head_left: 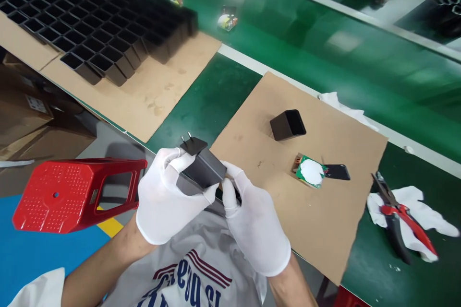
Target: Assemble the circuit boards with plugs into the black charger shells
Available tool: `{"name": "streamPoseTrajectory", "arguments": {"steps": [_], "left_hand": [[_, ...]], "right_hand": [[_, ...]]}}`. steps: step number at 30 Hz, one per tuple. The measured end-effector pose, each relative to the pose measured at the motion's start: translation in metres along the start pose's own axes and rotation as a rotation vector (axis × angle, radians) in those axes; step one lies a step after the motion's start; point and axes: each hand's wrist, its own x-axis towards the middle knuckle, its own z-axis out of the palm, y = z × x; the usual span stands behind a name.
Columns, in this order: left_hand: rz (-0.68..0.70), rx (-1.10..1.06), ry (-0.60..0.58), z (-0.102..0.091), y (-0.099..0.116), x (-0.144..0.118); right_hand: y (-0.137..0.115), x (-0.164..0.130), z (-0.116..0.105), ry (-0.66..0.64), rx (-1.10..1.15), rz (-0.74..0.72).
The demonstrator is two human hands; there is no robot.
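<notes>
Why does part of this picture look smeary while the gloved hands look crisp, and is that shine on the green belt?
Head view: both white-gloved hands, left and right, and the black two-pin plug housing are sharp; the rows of black open casings blur at their far end; pale glare streaks the green conveyor belt; the red-handled pliers look smeared.

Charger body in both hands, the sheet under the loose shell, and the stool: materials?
Charger body, held by left hand and right hand: looks like matte dark plastic, smooth flat faces, with two metal-looking prongs. Sheet under the empty shell: brown cardboard, dull, raw-cut edges. Stool: glossy red plastic, apparently moulded, with a perforated top.
</notes>
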Motion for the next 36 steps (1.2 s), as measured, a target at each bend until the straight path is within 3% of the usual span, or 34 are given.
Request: {"name": "streamPoseTrajectory", "arguments": {"steps": [12, 26, 28, 33, 36], "left_hand": [[0.118, 0.115, 0.053, 0.013, 0.007, 0.003], [0.110, 0.064, 0.025, 0.020, 0.021, 0.005], [0.009, -0.038, -0.034, 0.021, 0.023, 0.008], [-0.559, -0.616, -0.397, 0.019, 0.024, 0.023], [-0.719, -0.829, -0.490, 0.017, 0.026, 0.030]], "right_hand": [[0.015, 0.001, 0.001, -0.039, 0.053, 0.017], [0.029, -0.004, -0.005, -0.041, 0.111, 0.056], [0.031, -0.009, -0.016, -0.032, 0.115, 0.061], [0.045, -0.031, -0.053, 0.037, 0.056, 0.130], [0.059, -0.038, -0.057, 0.124, 0.099, 0.224]]}}
